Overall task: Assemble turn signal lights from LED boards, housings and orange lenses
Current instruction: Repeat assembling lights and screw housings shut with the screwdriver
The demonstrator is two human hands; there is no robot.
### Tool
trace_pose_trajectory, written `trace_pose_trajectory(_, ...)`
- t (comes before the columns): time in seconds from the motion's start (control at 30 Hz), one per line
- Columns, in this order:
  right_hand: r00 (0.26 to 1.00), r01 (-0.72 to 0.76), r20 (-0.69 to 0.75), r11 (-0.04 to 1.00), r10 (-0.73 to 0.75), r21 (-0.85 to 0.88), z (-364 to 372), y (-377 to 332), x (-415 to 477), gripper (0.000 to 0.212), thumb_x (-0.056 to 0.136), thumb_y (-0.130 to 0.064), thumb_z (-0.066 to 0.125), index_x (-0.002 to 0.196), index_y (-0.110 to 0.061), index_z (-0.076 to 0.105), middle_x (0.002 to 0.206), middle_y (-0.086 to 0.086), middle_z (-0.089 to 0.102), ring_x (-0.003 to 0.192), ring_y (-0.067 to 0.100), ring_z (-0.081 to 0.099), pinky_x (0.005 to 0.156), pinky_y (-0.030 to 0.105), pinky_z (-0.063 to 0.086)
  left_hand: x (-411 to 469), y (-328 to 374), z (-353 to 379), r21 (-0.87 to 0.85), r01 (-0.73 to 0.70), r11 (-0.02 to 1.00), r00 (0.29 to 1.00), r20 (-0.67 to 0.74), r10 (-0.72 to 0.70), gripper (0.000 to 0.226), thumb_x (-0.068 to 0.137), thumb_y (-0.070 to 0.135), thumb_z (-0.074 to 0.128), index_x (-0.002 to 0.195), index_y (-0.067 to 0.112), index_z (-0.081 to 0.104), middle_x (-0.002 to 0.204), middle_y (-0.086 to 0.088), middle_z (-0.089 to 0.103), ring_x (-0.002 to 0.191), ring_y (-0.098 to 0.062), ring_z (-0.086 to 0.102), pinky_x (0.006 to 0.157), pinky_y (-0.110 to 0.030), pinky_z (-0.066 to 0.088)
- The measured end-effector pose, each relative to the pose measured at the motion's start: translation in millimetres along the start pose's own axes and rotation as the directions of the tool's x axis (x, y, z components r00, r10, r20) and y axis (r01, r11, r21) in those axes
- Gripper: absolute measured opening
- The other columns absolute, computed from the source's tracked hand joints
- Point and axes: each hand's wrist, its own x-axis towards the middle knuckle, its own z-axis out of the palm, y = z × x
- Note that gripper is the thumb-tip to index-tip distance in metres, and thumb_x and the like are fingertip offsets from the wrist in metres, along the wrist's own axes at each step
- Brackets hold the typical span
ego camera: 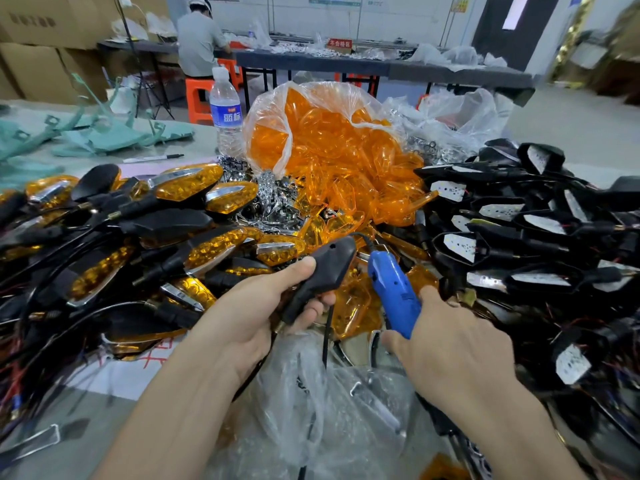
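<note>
On the crowded bench, head view: left hand (256, 317) grips a black housing (322, 271), thumb along its top, fingers curled beneath, held above the parts. Right hand (446, 344) is wrapped round a blue power tool (391, 292), nose up, just beside the housing's wide end; whether they touch cannot be told. Behind both hands, an open clear bag of orange lenses (332, 143) spills forward. To the left lies a heap of finished lights (187, 188) with amber lenses fitted. To the right lies a heap of housings with white LED boards (485, 244) exposed. Water bottle (225, 109) stands upright beside the bag.
</note>
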Motion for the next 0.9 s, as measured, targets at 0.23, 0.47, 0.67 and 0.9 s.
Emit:
trace_pose_trajectory(0.23, 0.996, -0.081, 0.051, 0.988, 0.075, 0.131, -6, -4, 9, 0.050, 0.078, -0.062, 0.070, 0.105, -0.026, 0.049, 0.082, -0.004, 0.056, 0.078, 0.023, 0.061, 0.068, 0.033, 0.045, 1, 5, -11, -0.058, -0.050, 0.997, 0.998, 0.046, 0.053, 0.047, 0.074, 0.039, 0.073, 0.096, -0.001, 0.082, 0.088, -0.020, 0.075, 0.055, -0.012, 0.066, 0.047, -0.018, 0.055)
trace_pose_trajectory(0.47, 0.977, 0.094, -0.206, 0.770, 0.050, 0.631, -47, 20, 27, 0.022, 0.083, -0.044, 0.070, 0.097, -0.035, 0.056, 0.079, -0.016, 0.061, 0.069, 0.008, 0.057, 0.064, 0.035, 0.040, 2, 9, -13, -0.171, -0.108, 0.979, 0.993, 0.017, 0.113, 0.056, 0.076, 0.039, 0.069, 0.119, 0.003, 0.068, 0.088, -0.018, 0.076, 0.053, -0.010, 0.065, 0.046, -0.016, 0.054)
trace_pose_trajectory(0.67, 0.998, -0.035, 0.048, -0.289, 0.037, 0.957, -43, 8, 43, 0.007, 0.099, -0.006, 0.055, 0.103, -0.011, 0.058, 0.077, 0.016, 0.070, 0.068, 0.029, 0.070, 0.073, 0.045, 0.060, 1, -2, -1, -0.045, -0.194, 0.980, 0.974, -0.132, 0.187, 0.027, 0.099, 0.026, 0.067, 0.097, 0.001, 0.076, 0.085, -0.018, 0.074, 0.054, -0.013, 0.064, 0.048, -0.019, 0.055)
trace_pose_trajectory(0.9, 0.962, -0.224, 0.069, -0.617, -0.265, 0.754, -15, 15, 46, 0.047, 0.076, 0.004, 0.063, 0.121, -0.009, 0.058, 0.095, 0.019, 0.070, 0.104, 0.042, 0.072, 0.087, 0.053, 0.062, 9, -12, -1, 0.168, -0.248, 0.954, 0.934, -0.222, 0.281, 0.022, 0.095, 0.021, 0.073, 0.106, 0.003, 0.078, 0.080, -0.017, 0.074, 0.057, -0.017, 0.067, 0.053, -0.023, 0.057)
